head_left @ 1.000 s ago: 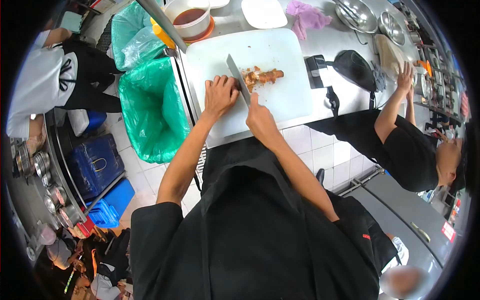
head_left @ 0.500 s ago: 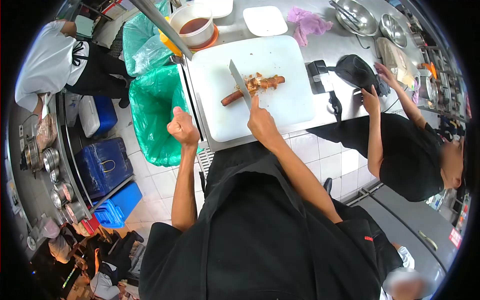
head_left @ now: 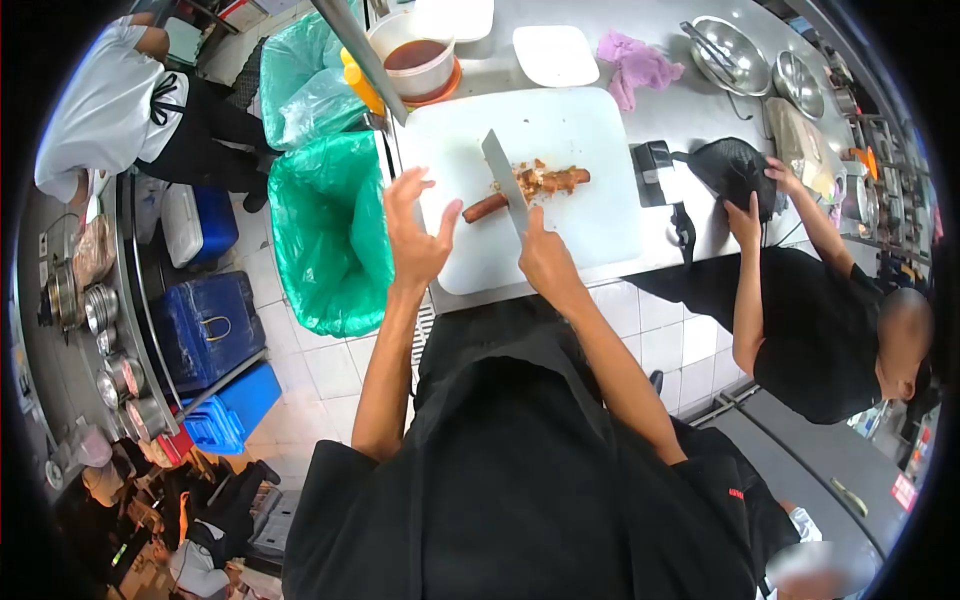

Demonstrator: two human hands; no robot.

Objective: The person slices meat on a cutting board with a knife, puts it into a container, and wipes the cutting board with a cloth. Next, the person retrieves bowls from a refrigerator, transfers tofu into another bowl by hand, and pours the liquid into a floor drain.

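The right hand is closed around the handle end of a big knife with a wide grey metal blade. The left hand is open and holds nothing. Its fingers are spread over the left edge of the big white cutting board, near the food but apart from it.

The long brown stick of food is on the board, with the blade across it. One smooth bit shows on the left side of the blade. On the right side the food is messy and broken, with little brown crumbs around it.

The board is on a shiny grey metal table. Past its far edge are a white square dish with round corners and a crumpled pink-purple cloth. To the left of the dish is a round white tub with dark red-brown liquid — an orange rim shows under it. A yellow bottle is just beside the tub.

A bin with a shiny green plastic bag is left of the board. On the right, another person in black has both hands on a black bag. Two round silver metal bowls are farther back.
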